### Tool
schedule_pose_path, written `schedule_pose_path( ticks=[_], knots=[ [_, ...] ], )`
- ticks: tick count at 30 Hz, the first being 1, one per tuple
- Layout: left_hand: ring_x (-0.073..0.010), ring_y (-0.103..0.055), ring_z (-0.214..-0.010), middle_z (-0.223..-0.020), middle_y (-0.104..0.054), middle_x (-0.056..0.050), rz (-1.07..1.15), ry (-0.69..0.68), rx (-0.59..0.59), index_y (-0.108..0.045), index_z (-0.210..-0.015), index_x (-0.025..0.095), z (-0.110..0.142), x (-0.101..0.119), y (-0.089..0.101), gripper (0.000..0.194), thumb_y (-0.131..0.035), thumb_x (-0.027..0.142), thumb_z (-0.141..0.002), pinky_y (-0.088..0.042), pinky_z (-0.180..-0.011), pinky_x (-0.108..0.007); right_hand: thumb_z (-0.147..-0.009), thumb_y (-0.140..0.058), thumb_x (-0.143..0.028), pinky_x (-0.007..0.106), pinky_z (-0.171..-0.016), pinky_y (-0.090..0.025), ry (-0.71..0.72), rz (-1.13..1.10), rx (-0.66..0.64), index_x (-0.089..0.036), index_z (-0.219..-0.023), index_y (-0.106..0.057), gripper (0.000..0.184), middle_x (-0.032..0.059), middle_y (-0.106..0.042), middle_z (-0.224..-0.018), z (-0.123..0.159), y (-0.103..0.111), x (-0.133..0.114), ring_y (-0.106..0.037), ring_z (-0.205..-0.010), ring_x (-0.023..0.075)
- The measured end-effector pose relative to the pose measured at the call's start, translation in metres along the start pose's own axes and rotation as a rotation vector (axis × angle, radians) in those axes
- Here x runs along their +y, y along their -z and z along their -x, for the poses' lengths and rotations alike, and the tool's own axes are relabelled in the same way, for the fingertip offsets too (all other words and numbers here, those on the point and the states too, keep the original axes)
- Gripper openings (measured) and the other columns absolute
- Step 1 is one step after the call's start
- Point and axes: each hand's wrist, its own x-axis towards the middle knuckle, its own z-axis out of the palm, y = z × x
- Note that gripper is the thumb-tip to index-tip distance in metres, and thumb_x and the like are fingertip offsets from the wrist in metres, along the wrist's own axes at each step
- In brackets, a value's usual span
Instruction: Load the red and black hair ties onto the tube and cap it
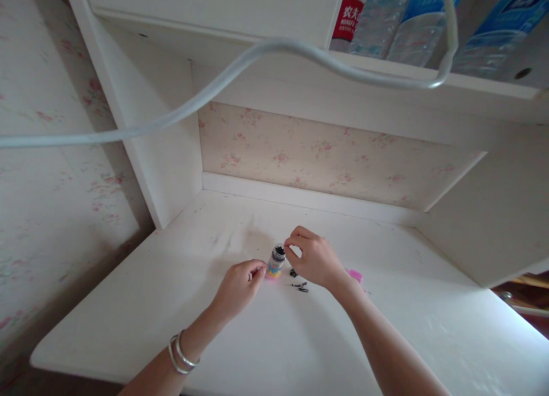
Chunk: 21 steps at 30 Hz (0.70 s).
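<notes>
A small clear jar (pixel 275 262) with a coloured band and a pink base stands on the white desk, open at the top, with black bits inside. My left hand (pixel 240 284) is closed, thumb and forefinger together right at the jar's left side; what they pinch, if anything, is too small to tell. Over the jar's mouth, my right hand (pixel 315 257) holds its thumb and forefinger in a pinch, their contents unclear. Small thin black loops (pixel 302 289) lie in front of the jar, and a small black bunch (pixel 293 273) lies just right of it.
A pink lid-like piece (pixel 355 276) lies behind my right forearm. A pale cable (pixel 300 48) sags across the upper view. Plastic bottles (pixel 381 24) stand on the shelf above. Side panels (pixel 163 127) enclose the white desk (pixel 150 304), whose rounded corner is at the left.
</notes>
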Motion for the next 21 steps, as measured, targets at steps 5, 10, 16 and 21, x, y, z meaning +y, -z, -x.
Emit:
schedule_pose_path(
  ticks=[5, 10, 16, 21],
  knots=[
    [-0.0131, -0.057, -0.064, -0.078, -0.07, -0.001, -0.013, 0.004, -0.012, -0.069, -0.087, 0.02, 0.0, 0.0, -0.001, 0.032, -0.04, 0.033, -0.091, -0.038, -0.058, -0.022, -0.078, -0.058, -0.021, 0.025, -0.062, -0.038, -0.009, -0.032, -0.054, -0.024, -0.077, -0.074, 0.017, 0.0024, -0.066, -0.086, -0.008, -0.002, 0.0, -0.057, -0.065, 0.0128],
    [-0.0136, -0.059, -0.067, -0.083, -0.071, -0.001, 0.011, 0.011, -0.027, -0.07, -0.09, 0.021, 0.0, 0.0, 0.0, 0.031, -0.041, 0.033, -0.09, -0.039, -0.061, -0.022, -0.076, -0.06, -0.018, 0.022, -0.062, -0.039, -0.025, -0.209, -0.165, -0.024, -0.073, -0.075, 0.016, 0.0006, -0.064, -0.078, -0.015, -0.005, 0.01, -0.056, -0.066, 0.0109],
    [-0.0138, -0.057, -0.063, -0.076, -0.069, 0.0, -0.007, 0.02, -0.029, -0.07, -0.088, 0.02, 0.0, 0.0, 0.0, 0.032, -0.041, 0.034, -0.09, -0.038, -0.059, -0.023, -0.082, -0.059, -0.023, 0.021, -0.061, -0.039, -0.057, -0.348, -0.194, -0.023, -0.071, -0.075, 0.019, -0.0004, -0.061, -0.077, -0.012, -0.002, 0.016, -0.054, -0.065, 0.0091],
    [-0.0135, -0.058, -0.064, -0.079, -0.07, 0.0, -0.002, 0.032, -0.026, -0.07, -0.088, 0.02, -0.001, -0.001, 0.0, 0.031, -0.041, 0.032, -0.09, -0.039, -0.059, -0.023, -0.084, -0.059, -0.028, 0.023, -0.064, -0.041, -0.141, -0.467, -0.117, -0.022, -0.075, -0.075, 0.019, 0.0012, -0.062, -0.08, -0.006, 0.0, 0.024, -0.058, -0.069, 0.0115]
  ],
)
